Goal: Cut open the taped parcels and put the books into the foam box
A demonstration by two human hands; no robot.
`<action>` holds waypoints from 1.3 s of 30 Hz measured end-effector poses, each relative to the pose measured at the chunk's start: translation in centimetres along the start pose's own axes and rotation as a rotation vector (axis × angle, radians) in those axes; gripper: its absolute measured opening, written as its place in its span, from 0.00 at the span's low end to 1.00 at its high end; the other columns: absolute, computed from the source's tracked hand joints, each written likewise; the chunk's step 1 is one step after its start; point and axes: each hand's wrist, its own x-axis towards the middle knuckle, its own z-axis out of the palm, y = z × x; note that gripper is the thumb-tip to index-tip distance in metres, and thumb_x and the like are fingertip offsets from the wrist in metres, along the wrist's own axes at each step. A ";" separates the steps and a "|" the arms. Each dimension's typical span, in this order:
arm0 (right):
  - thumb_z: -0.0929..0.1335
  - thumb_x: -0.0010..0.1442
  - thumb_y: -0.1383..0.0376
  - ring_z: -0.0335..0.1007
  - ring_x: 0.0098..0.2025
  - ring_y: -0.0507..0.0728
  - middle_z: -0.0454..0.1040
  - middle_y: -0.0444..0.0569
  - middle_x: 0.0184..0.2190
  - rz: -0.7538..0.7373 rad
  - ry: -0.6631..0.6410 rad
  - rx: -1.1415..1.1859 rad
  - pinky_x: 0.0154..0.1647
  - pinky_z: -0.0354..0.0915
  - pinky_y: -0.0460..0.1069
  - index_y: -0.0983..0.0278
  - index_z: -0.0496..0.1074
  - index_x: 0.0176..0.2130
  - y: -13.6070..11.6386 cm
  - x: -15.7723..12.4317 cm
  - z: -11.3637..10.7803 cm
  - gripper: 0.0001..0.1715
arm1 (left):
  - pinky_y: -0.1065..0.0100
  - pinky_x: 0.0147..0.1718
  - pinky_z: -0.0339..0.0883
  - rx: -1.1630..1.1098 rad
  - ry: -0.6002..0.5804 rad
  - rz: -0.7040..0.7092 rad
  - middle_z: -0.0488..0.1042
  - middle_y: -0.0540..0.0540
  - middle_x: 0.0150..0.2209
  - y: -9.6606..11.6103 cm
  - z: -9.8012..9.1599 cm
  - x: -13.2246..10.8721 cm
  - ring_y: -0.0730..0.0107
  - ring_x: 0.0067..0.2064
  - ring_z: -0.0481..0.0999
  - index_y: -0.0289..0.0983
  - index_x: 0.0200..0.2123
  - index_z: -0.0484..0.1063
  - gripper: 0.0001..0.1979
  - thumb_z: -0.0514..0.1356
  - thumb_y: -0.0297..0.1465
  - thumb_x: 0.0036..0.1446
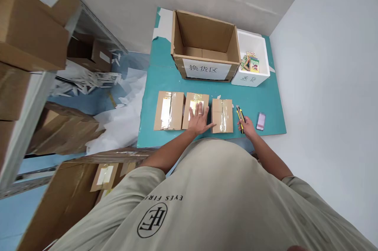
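Three small taped cardboard boxes stand in a row on the teal table. My left hand [199, 120] lies with spread fingers on top of the middle box [204, 99], partly covering its white label. Its thumb reaches toward the right box [222, 116], which has clear tape across its top; I cannot tell if they touch. The left box [176, 111] bears a white label under tape. My right hand [247, 127] is closed round a yellow and black utility knife [240, 116] just right of the boxes, its tip pointing away from me.
A large open carton [206, 71] with a paper sign stands at the back, beside a white foam box [250, 81] holding several small colourful packets. A phone [261, 121] lies at the right. Left are shelves with cartons [32, 32] and white foam sheeting [125, 117]; an open carton [65, 200] stands near me.
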 end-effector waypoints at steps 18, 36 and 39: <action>0.68 0.81 0.63 0.86 0.59 0.72 0.87 0.61 0.60 -0.089 0.022 -0.862 0.69 0.78 0.69 0.61 0.66 0.84 -6.7 5.0 6.7 0.38 | 0.37 0.88 0.24 -0.085 -0.136 0.587 0.47 0.38 0.91 -0.8 1.0 1.4 0.28 0.91 0.41 0.41 0.86 0.66 0.58 0.76 0.55 0.59; 0.60 0.83 0.62 0.85 0.65 0.71 0.85 0.66 0.67 -0.004 -0.024 -1.106 0.67 0.77 0.58 0.64 0.53 0.91 -11.1 1.8 10.4 0.44 | 0.32 0.86 0.41 0.134 0.036 0.691 0.64 0.27 0.84 -1.0 1.4 1.7 0.25 0.85 0.59 0.40 0.82 0.71 0.53 0.74 0.59 0.61; 0.62 0.83 0.60 0.86 0.63 0.72 0.86 0.67 0.65 0.049 -0.015 -1.148 0.64 0.78 0.60 0.62 0.48 0.92 -11.1 1.1 11.0 0.47 | 0.31 0.86 0.40 0.154 0.039 0.687 0.64 0.26 0.84 -0.6 1.4 1.7 0.25 0.86 0.58 0.38 0.82 0.71 0.53 0.73 0.59 0.62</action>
